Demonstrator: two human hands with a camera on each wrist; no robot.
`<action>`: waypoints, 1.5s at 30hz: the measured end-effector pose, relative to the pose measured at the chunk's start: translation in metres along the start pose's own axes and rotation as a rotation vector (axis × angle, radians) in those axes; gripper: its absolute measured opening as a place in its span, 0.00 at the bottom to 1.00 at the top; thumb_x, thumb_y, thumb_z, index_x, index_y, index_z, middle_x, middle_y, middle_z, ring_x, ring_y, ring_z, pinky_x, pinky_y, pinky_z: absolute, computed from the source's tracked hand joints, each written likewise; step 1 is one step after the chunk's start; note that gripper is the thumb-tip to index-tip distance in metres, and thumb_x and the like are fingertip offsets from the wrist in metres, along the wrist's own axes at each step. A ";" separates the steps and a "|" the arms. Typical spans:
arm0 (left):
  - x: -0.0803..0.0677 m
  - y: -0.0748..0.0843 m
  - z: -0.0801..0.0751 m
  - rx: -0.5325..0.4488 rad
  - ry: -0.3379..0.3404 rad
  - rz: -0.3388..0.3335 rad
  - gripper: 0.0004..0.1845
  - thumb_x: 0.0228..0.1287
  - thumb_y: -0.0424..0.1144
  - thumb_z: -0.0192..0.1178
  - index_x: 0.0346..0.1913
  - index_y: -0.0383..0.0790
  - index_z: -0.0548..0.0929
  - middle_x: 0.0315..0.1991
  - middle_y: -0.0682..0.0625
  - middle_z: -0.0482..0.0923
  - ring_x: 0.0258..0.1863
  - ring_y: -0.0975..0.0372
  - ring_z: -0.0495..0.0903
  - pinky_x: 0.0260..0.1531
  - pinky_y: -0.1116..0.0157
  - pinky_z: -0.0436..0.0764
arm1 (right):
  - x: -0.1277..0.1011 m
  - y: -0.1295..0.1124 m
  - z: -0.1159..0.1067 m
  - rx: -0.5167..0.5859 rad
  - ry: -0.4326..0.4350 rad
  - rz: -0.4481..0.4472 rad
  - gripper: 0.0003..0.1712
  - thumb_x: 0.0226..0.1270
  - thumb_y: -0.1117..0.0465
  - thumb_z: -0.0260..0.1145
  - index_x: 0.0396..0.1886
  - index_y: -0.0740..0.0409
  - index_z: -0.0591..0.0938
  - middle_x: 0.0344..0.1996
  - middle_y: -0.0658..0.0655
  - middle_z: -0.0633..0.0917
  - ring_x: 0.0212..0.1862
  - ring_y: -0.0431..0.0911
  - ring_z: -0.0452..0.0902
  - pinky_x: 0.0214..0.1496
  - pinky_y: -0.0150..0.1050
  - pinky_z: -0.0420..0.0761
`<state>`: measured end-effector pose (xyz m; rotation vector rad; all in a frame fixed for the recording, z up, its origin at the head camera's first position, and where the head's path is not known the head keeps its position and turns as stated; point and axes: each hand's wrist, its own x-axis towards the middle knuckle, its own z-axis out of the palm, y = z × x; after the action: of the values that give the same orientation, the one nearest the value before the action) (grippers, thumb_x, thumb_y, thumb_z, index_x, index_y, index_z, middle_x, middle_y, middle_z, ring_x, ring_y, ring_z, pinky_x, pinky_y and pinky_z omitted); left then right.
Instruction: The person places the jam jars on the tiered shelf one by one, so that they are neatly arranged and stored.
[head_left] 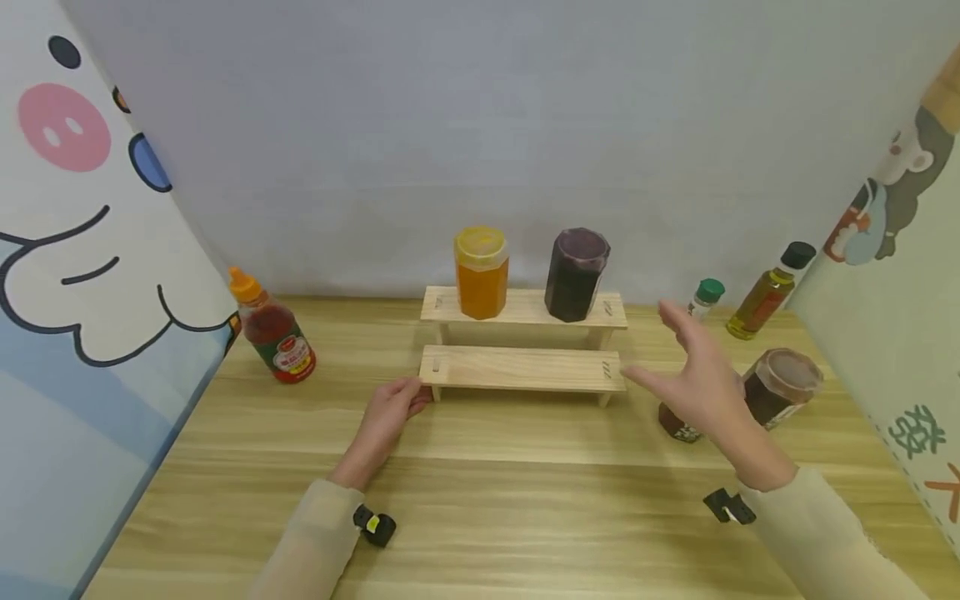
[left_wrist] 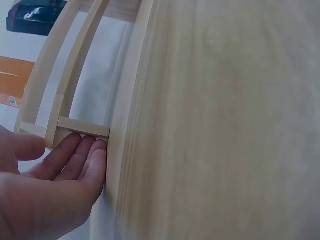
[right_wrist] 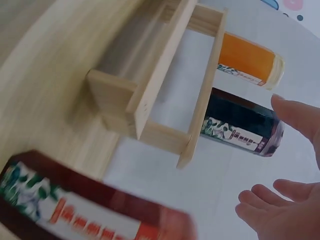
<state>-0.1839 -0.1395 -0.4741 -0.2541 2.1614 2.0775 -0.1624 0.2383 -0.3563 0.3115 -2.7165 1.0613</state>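
A two-step wooden rack (head_left: 521,368) stands on the table. An orange jar (head_left: 482,275) and a dark purple jar (head_left: 574,279) sit on its upper step; the lower step holds nothing. My left hand (head_left: 390,410) touches the rack's left front end, its fingertips (left_wrist: 87,142) against the side of a leg and the thumb by the board's edge. To the right of the rack, my right hand (head_left: 701,375) is raised with thumb and fingers spread, holding nothing. Behind it, a dark red jar (head_left: 678,427) is mostly hidden in the head view; its label shows large in the right wrist view.
Another dark jar (head_left: 783,387) stands at the right. Behind are a green-capped bottle (head_left: 707,293), partly covered by my hand, and a dark-capped oil bottle (head_left: 767,298). A red sauce bottle (head_left: 277,333) stands at the left. Walls close off the back and both sides.
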 end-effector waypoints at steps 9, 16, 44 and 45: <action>0.000 -0.001 -0.003 -0.011 -0.010 -0.004 0.21 0.74 0.38 0.44 0.56 0.22 0.72 0.55 0.31 0.73 0.55 0.47 0.74 0.59 0.57 0.74 | -0.022 0.025 -0.010 -0.169 0.211 -0.089 0.55 0.37 0.58 0.82 0.69 0.51 0.65 0.60 0.64 0.72 0.60 0.62 0.67 0.53 0.62 0.71; 0.000 -0.002 -0.003 -0.010 -0.002 -0.016 0.21 0.74 0.38 0.44 0.56 0.22 0.72 0.54 0.32 0.73 0.54 0.49 0.75 0.58 0.60 0.75 | -0.042 0.044 -0.017 -0.095 0.257 -0.018 0.56 0.39 0.58 0.81 0.70 0.52 0.63 0.62 0.64 0.71 0.57 0.62 0.68 0.46 0.60 0.72; 0.001 0.000 0.000 -0.004 -0.014 0.002 0.21 0.74 0.38 0.44 0.56 0.23 0.73 0.55 0.32 0.73 0.54 0.49 0.75 0.58 0.58 0.75 | -0.062 0.113 0.006 0.255 0.030 0.287 0.47 0.55 0.57 0.73 0.67 0.69 0.58 0.58 0.69 0.71 0.45 0.20 0.67 0.44 0.16 0.75; 0.001 0.000 0.000 -0.005 -0.014 0.001 0.20 0.74 0.38 0.44 0.56 0.23 0.73 0.55 0.32 0.73 0.54 0.49 0.75 0.58 0.58 0.75 | -0.062 0.114 0.007 0.253 0.032 0.284 0.46 0.55 0.57 0.73 0.67 0.69 0.59 0.57 0.69 0.72 0.45 0.20 0.68 0.44 0.16 0.75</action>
<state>-0.1853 -0.1393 -0.4746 -0.2388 2.1487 2.0796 -0.1345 0.3227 -0.4509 -0.0572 -2.6522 1.4758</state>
